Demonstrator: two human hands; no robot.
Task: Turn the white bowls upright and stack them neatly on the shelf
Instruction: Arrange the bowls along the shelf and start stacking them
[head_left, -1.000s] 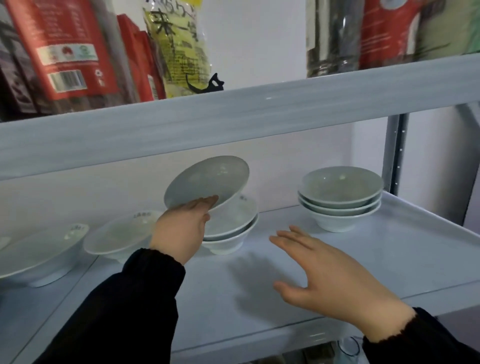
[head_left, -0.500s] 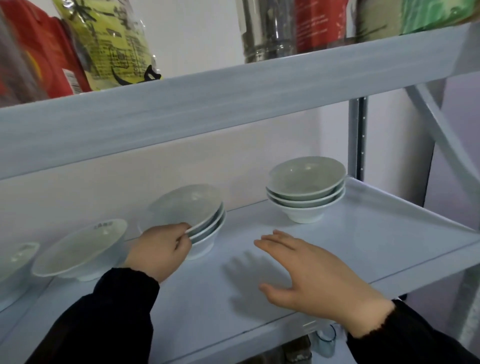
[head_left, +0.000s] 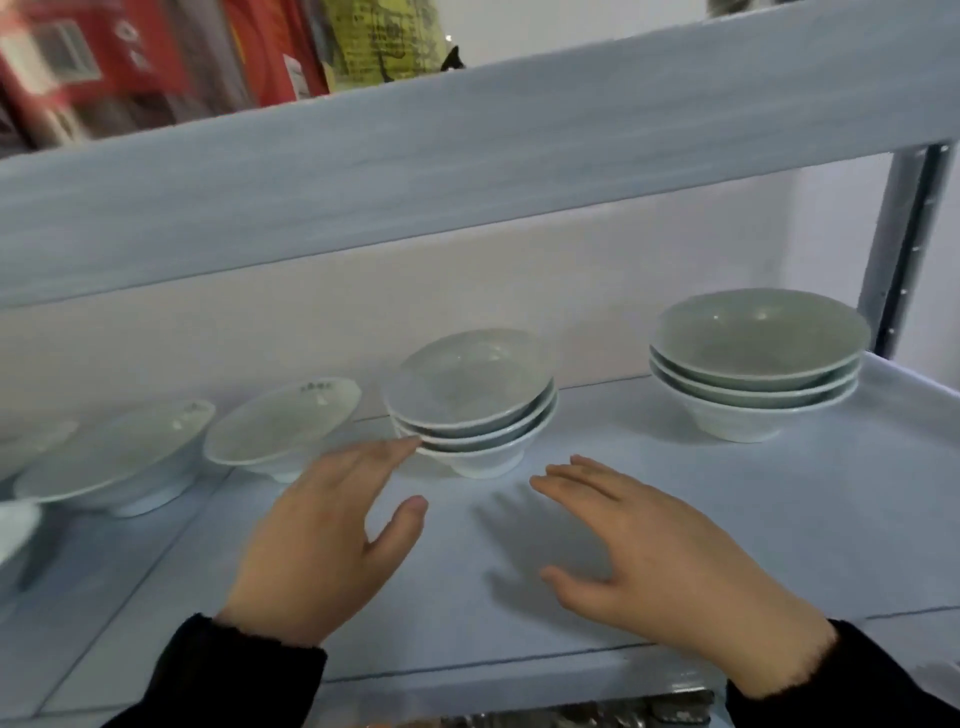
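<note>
Two stacks of three upright white bowls stand on the shelf (head_left: 675, 545): the middle stack (head_left: 470, 402) at frame centre and the right stack (head_left: 756, 364) at the right, beside the metal upright (head_left: 904, 249). At the left, two single bowls (head_left: 283, 423) (head_left: 117, 454) sit tilted on their feet, rims leaning toward the viewer, not yet stacked. Both hands are empty and spread flat above the shelf; the left hand (head_left: 322, 540) has its fingertips at the lower rim of the middle stack, whether touching I cannot tell, and the right hand (head_left: 654, 551) hovers well apart from any bowl. My worry is that a careless nudge from those left fingertips could slide the middle stack or skew its top bowl, and reaching left for the leaning bowls could brush a sleeve against it and tip one over
</note>
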